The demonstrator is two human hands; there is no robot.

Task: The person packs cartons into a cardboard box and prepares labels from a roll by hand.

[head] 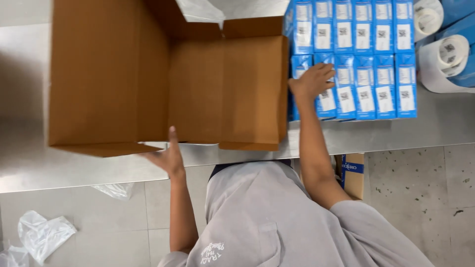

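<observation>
A large brown cardboard box (pixel 163 79) lies open and empty on a steel table (pixel 435 128). My left hand (pixel 167 157) touches the box's near flap at the table's front edge, fingers apart. My right hand (pixel 311 81) rests flat on the nearest of several small blue cartons (pixel 366 86), which stand packed in two rows just right of the box. Its fingers are spread over the leftmost cartons and not closed around any.
White label rolls (pixel 448 54) and more blue packages sit at the far right of the table. A small cardboard box (pixel 354 173) stands on the tiled floor under the table edge. Crumpled clear plastic bags (pixel 42 235) lie on the floor at left.
</observation>
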